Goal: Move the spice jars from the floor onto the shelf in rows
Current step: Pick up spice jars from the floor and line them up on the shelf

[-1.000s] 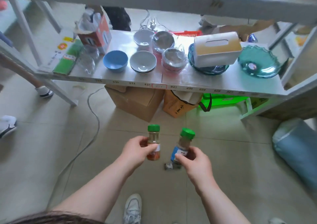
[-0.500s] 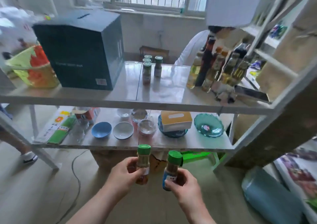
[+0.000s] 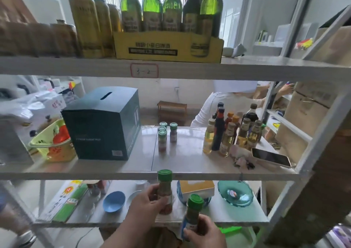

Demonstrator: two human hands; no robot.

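We grip a green-capped spice jar in each hand — set both upright just in front of the shelved jars, rows straight.

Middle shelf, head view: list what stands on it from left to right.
Yellow-green basket → dark teal box → green-capped spice jars → cluster of sauce bottles → phone lying flat at the right end.
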